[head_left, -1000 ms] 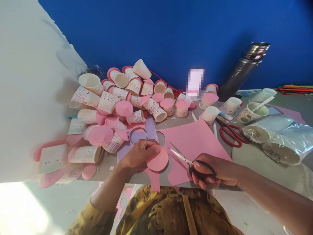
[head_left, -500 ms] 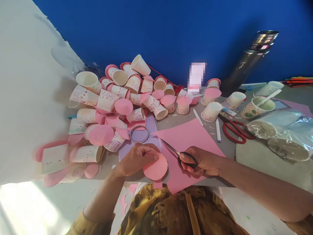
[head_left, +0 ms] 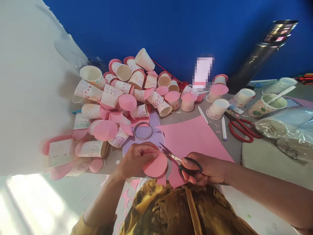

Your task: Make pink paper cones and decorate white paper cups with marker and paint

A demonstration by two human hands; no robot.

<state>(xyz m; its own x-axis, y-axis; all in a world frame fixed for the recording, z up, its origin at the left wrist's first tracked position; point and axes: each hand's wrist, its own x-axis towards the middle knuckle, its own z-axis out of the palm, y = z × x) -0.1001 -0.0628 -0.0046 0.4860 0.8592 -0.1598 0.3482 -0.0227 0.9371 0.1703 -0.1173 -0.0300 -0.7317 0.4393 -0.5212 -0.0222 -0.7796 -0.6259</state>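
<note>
Between the thumb and fingers of my left hand (head_left: 137, 159) is a round pink paper disc (head_left: 156, 164), held near the table's front edge. A pink strip hangs below the disc. My right hand (head_left: 199, 168) grips black-handled scissors (head_left: 174, 156) by the loops. Their blades are parted and point up and left, close to the disc's upper right edge. Under the scissors lies a large pink paper sheet (head_left: 193, 137). A roll of tape (head_left: 143, 130) rests on lilac paper (head_left: 156, 121) just beyond my left hand.
Paper cups (head_left: 111, 96) with pink paper pieces are heaped at the left and back. Red-handled scissors (head_left: 244, 130), a white marker (head_left: 224, 129) and cups in clear plastic (head_left: 293, 130) lie on the right. A dark cylinder (head_left: 259, 58) leans at the blue wall.
The scissor blades have opened wider, and my right hand has shifted slightly right and down. My left hand keeps hold of the paper disc. The whole view has shifted a little.
</note>
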